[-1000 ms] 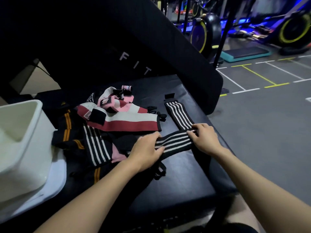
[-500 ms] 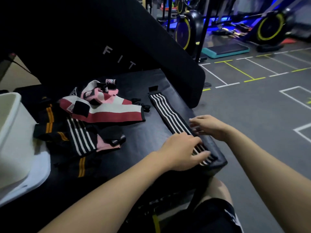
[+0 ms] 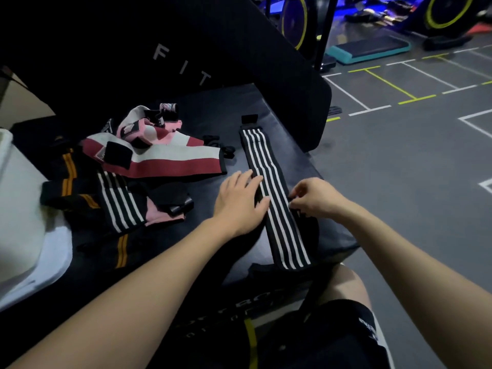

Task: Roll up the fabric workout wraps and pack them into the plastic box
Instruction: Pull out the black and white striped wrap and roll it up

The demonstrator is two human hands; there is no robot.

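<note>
Beside the heaped wraps (image 3: pixel 138 177), left hand (image 3: pixel 239 202) lies flat on the striped wrap (image 3: pixel 274 198); right hand (image 3: pixel 314 198) pinches its edge; slack could skew rolling.

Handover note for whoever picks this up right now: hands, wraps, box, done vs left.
Left hand: open, fingers flat on the left edge of the black-and-white striped wrap.
Right hand: fingers curled, pinching that wrap's right edge.
The striped wrap lies flat and full length along the black padded bench, unrolled.
Other wraps sit in a loose pile to the left, none rolled.
White plastic box is at the far left edge; its inside is not visible.
Done: one wrap laid out. Left: roll it, then the rest, and pack all.
</note>
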